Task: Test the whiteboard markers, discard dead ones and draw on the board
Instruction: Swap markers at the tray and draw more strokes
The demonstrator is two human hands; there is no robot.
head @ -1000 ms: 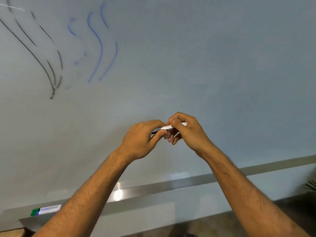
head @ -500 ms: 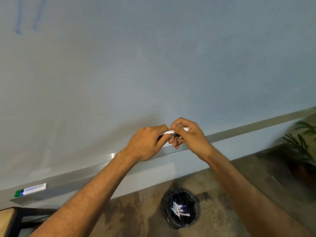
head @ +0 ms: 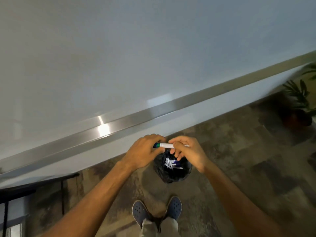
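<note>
Both my hands hold one white marker (head: 166, 145) level over the floor. My left hand (head: 145, 153) grips its capped end, where a green band shows. My right hand (head: 187, 152) pinches the white barrel between thumb and fingers. Directly below them stands a black-lined bin (head: 172, 172) with several discarded markers (head: 171, 164) inside. The whiteboard (head: 119, 57) fills the upper view, and its metal tray (head: 171, 106) runs diagonally just beyond my hands.
My two feet in blue perforated clogs (head: 174, 208) stand on the patterned brown floor just short of the bin. A dark metal table frame (head: 30, 187) sits at the lower left. A potted plant (head: 298, 101) stands at the right by the wall.
The view has tilted down from the drawn lines on the board to the floor and bin. My hands, still on the marker, now sit over the bin, and the green band shows.
</note>
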